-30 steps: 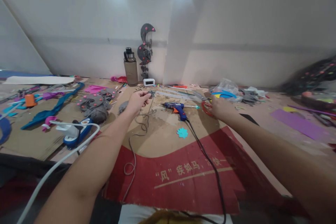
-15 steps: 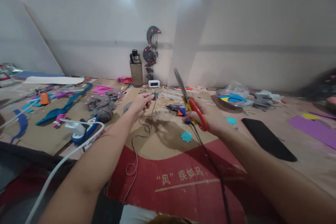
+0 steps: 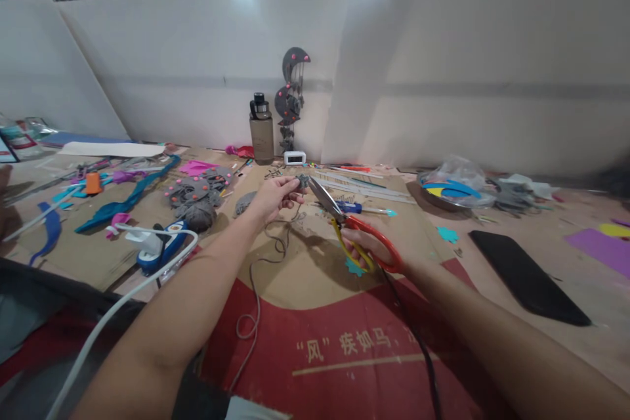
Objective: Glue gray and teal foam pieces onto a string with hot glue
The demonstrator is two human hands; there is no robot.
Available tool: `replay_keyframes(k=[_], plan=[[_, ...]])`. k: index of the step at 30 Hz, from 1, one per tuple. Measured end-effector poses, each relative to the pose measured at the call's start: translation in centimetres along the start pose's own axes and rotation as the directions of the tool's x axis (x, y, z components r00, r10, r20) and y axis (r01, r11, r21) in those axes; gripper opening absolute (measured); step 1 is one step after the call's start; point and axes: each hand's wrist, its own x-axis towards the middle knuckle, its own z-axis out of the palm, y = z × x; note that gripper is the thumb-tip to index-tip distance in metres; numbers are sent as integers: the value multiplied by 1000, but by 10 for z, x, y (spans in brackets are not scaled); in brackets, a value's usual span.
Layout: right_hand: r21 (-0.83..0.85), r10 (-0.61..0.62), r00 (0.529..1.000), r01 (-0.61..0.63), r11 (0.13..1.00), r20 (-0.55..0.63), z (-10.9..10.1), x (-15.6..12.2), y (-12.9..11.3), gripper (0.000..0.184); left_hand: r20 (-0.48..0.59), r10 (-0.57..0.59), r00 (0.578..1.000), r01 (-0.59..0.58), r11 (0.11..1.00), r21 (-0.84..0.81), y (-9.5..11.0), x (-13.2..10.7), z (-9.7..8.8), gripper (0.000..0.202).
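Note:
Between the thumb and fingers of my left hand (image 3: 279,199) is a small dark grey piece (image 3: 303,180), its exact kind too small to make out. Grey yarn (image 3: 256,302) trails below that hand in loose loops over the cardboard sheet (image 3: 275,289). My right hand (image 3: 367,246) grips scissors (image 3: 329,200) with one red and one yellow handle. Their blades point up and left, the tips close to the grey piece. Under the scissors lies a teal flower-shaped cutout (image 3: 354,267); a blue glue gun (image 3: 350,208) is partly hidden behind them.
Left are a grey yarn ball (image 3: 199,215) and a blue power strip (image 3: 162,249) with a white cable. A bottle (image 3: 262,131) and a moon-shaped hanging ornament (image 3: 290,102) stand at the back. Right are a black phone-like slab (image 3: 529,275) and a metal bowl (image 3: 453,193).
The scissors have swung from upright toward the left, and their tips now come near the grey piece. My left hand stays pinched on it. The view has shifted slightly.

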Motion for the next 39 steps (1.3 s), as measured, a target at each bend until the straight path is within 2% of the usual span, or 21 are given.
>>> replay_keyframes(k=[5, 16, 21, 26, 33, 39], plan=[[24, 45, 998, -46, 999, 39, -1, 0, 1, 32, 25, 41, 999, -41, 999, -2, 0, -1, 0, 20], [41, 125, 991, -127, 991, 48, -1, 2, 3, 36, 24, 82, 996, -81, 997, -3, -3, 3, -2, 27], [49, 147, 987, -150, 988, 57, -1, 3, 3, 36, 64, 83, 994, -84, 996, 12, -4, 2, 0, 29], [57, 110, 992, -114, 992, 67, -2, 3, 6, 35, 75, 89, 993, -91, 996, 24, -5, 3, 0, 31], [12, 68, 996, -69, 998, 59, -1, -1, 0, 36, 11, 105, 994, -105, 994, 23, -4, 4, 2, 28], [45, 54, 997, -56, 997, 56, 2, -2, -2, 38, 42, 93, 995, -94, 995, 32, -4, 4, 2, 29]])
